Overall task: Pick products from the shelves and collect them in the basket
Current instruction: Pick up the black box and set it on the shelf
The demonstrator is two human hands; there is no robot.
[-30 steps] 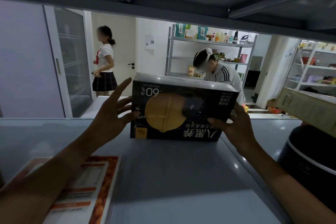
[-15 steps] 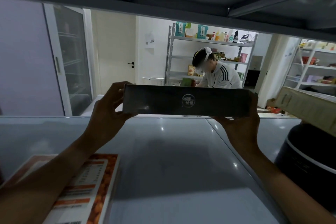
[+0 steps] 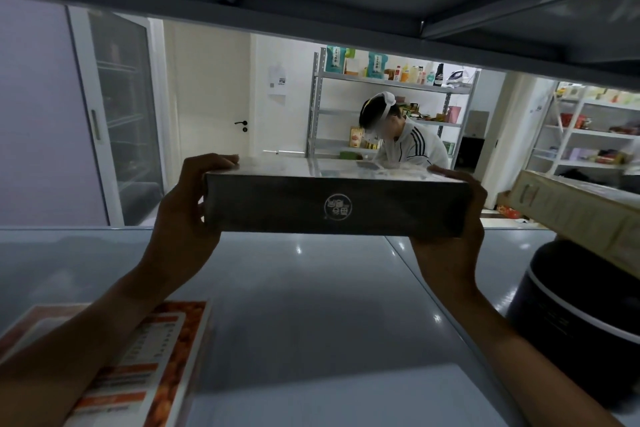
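I hold a flat black product box [image 3: 336, 204] level above the grey shelf board [image 3: 311, 305], its narrow side with a round white logo facing me. My left hand [image 3: 188, 215] grips the box's left end, thumb curled over the top edge. On the right end, my right hand [image 3: 453, 236] grips it the same way, fingers under it and thumb on top. No basket is in view.
An orange and white box [image 3: 145, 367] lies flat at the shelf's near left. A black round appliance [image 3: 581, 319] stands at right with a beige carton [image 3: 581, 218] on top. The shelf above hangs low overhead. A person bends over a counter beyond the shelf.
The box stood upright on the shelf with my hands at its sides; I took hold of it, tipped it flat and lifted it toward me. A person at back left has left view.
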